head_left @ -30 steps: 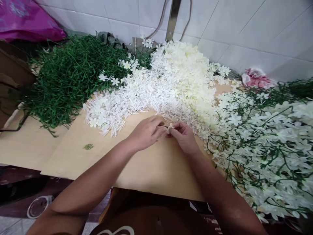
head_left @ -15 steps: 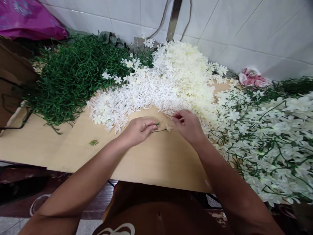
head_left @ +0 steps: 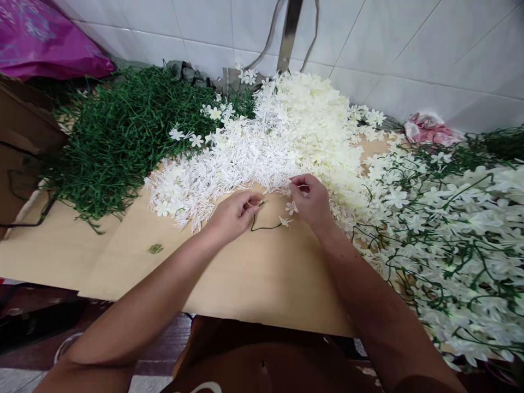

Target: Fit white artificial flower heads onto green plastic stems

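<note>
My left hand (head_left: 234,216) is closed in a pinch on a thin green artificial stem (head_left: 265,228), whose tip shows at the fingertips. The stem curves down and right to a white flower (head_left: 285,222) at its far end. My right hand (head_left: 311,200) is pinched at the front edge of the white stamen pile (head_left: 254,158). Just below its fingers is a small white flower (head_left: 291,207); the fingers seem closed on a fine white piece, too small to make out.
Green stems (head_left: 123,131) are heaped at the left, cream petals (head_left: 315,120) at the back. Finished-looking white flower sprays (head_left: 458,245) fill the right. A small green scrap (head_left: 155,249) lies on the brown board (head_left: 245,273). A cardboard box (head_left: 28,125) and purple bag (head_left: 53,43) stand far left.
My right hand has moved slightly up, and a white flower now shows below its fingers. The stem at my left hand now hangs lower in a bend.
</note>
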Demonstrator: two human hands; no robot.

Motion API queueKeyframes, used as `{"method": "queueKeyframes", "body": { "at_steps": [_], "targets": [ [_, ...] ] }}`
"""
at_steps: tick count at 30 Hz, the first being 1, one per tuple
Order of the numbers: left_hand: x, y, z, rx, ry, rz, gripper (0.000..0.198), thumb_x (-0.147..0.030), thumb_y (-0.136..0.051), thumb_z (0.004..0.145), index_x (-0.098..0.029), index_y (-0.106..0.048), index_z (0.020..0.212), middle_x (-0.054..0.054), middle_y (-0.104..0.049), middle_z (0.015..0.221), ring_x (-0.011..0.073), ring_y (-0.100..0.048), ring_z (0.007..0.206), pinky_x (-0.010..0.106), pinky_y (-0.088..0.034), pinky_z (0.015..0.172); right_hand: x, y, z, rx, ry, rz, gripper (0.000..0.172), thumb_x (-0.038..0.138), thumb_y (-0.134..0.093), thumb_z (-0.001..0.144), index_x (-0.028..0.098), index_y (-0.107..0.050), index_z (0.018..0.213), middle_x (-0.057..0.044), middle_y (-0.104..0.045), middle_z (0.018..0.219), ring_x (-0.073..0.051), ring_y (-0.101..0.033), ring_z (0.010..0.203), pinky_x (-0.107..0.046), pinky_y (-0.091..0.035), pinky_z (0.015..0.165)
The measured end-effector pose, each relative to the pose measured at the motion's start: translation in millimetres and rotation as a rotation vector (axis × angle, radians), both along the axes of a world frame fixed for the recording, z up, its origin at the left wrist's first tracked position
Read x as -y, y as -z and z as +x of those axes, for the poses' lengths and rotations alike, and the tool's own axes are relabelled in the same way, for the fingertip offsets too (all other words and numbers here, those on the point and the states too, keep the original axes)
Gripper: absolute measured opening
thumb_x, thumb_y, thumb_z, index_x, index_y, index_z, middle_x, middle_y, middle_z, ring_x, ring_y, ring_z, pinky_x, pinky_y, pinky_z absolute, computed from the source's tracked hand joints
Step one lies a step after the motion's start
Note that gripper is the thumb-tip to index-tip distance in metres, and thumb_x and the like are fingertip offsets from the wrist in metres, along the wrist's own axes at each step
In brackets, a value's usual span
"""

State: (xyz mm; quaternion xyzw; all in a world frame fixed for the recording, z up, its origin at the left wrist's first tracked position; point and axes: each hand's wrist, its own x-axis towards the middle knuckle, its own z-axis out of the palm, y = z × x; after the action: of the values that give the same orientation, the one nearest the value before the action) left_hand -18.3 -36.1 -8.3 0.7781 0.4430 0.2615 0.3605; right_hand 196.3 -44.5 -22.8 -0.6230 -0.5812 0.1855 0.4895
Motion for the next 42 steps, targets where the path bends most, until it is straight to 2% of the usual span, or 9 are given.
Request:
{"method": "queueKeyframes", "body": {
  "at_steps": [4, 8, 12, 16, 18, 22, 26, 30, 42],
  "targets": [
    [-11, -19.5, 9, -0.134, 0.007, 0.107, 0.023, -0.023, -0.051, 0.087, -0.017, -0.067, 0.101, 0.007, -0.069, 0.096, 0.0174, -0.062, 0.084, 0.031, -0.047, 0.075, 0, -2.8, 3, -0.341, 0.008, 0.052, 0.010, 0.026, -0.063, 0.076, 0.021, -0.054, 0.079, 0.001, -0.062, 0.071, -0.013, -0.061, 0.067, -0.029, -0.049, 0.065],
    [-10, -32.0, 38, -0.340, 0.177, 0.198, 0.023, -0.026, -0.053, 0.089, -0.016, -0.069, 0.102, 0.009, -0.069, 0.100, 0.0220, -0.063, 0.092, 0.034, -0.045, 0.078, 1, -11.6, 11, -0.470, 0.051, 0.101, 0.015, 0.024, -0.070, 0.070, 0.020, -0.060, 0.081, 0.002, -0.062, 0.072, -0.012, -0.061, 0.069, -0.026, -0.049, 0.063],
    [-1, -25.0, 75, -0.540, 0.321, 0.387, 0.025, -0.023, -0.056, 0.087, -0.014, -0.069, 0.107, 0.015, -0.067, 0.106, 0.0301, -0.063, 0.101, 0.039, -0.043, 0.079, 11, -14.5, 22, -0.534, 0.075, 0.059, 0.016, 0.028, -0.073, 0.068, 0.020, -0.065, 0.079, 0.003, -0.063, 0.069, -0.009, -0.055, 0.062, -0.024, -0.046, 0.058],
    [-3, -14.0, 92, -0.488, 0.283, 0.399, 0.022, -0.019, -0.050, 0.088, -0.014, -0.071, 0.091, 0.013, -0.071, 0.094, 0.0282, -0.065, 0.094, 0.041, -0.041, 0.080, 25, -12.4, 27, -0.535, 0.057, -0.023, 0.017, 0.028, -0.076, 0.064, 0.019, -0.067, 0.076, 0.003, -0.064, 0.067, -0.008, -0.052, 0.059, -0.024, -0.045, 0.058],
    [-8, -13.7, 91, -0.323, 0.207, 0.253, 0.020, -0.020, -0.051, 0.087, -0.015, -0.071, 0.085, 0.009, -0.072, 0.088, 0.0232, -0.064, 0.087, 0.038, -0.042, 0.079, 29, -11.6, 27, -0.556, 0.039, -0.050, 0.017, 0.027, -0.076, 0.064, 0.018, -0.067, 0.076, 0.004, -0.064, 0.068, -0.008, -0.053, 0.059, -0.024, -0.046, 0.058],
    [-21, -20.8, 78, 0.221, -0.009, -0.367, 0.010, -0.024, -0.065, 0.078, -0.015, -0.067, 0.081, 0.002, -0.067, 0.072, 0.0123, -0.058, 0.065, 0.027, -0.043, 0.066, 30, -9.4, 23, -0.606, 0.004, -0.115, 0.017, 0.029, -0.075, 0.066, 0.018, -0.067, 0.077, 0.003, -0.065, 0.067, -0.009, -0.054, 0.059, -0.024, -0.046, 0.059],
    [-27, -21.9, 69, 0.582, -0.065, -0.750, 0.030, -0.033, -0.083, 0.059, -0.014, -0.065, 0.074, -0.002, -0.061, 0.061, 0.0072, -0.051, 0.054, 0.021, -0.038, 0.056, 30, -7.8, 15, -0.631, -0.010, -0.149, 0.018, 0.031, -0.076, 0.068, 0.018, -0.067, 0.076, 0.003, -0.065, 0.068, -0.009, -0.055, 0.060, -0.025, -0.046, 0.061],
    [-25, -17.0, 70, 0.644, -0.020, -0.903, 0.039, -0.035, -0.089, 0.051, -0.013, -0.065, 0.072, -0.001, -0.062, 0.060, 0.0069, -0.051, 0.053, 0.021, -0.041, 0.056, 31, -8.4, 8, -0.656, -0.072, -0.145, 0.023, 0.035, -0.079, 0.066, 0.018, -0.067, 0.077, 0.003, -0.065, 0.068, -0.009, -0.055, 0.061, -0.026, -0.048, 0.064],
    [-29, -15.3, 72, 0.760, -0.059, -1.021, 0.031, -0.024, -0.086, 0.056, -0.014, -0.061, 0.072, -0.003, -0.059, 0.061, 0.0063, -0.050, 0.054, 0.021, -0.039, 0.054, 28, -3.8, 3, -0.714, -0.089, -0.154, 0.041, 0.054, -0.082, 0.059, 0.019, -0.065, 0.072, 0.003, -0.064, 0.067, -0.008, -0.054, 0.059, -0.025, -0.050, 0.063]
  ]
}}
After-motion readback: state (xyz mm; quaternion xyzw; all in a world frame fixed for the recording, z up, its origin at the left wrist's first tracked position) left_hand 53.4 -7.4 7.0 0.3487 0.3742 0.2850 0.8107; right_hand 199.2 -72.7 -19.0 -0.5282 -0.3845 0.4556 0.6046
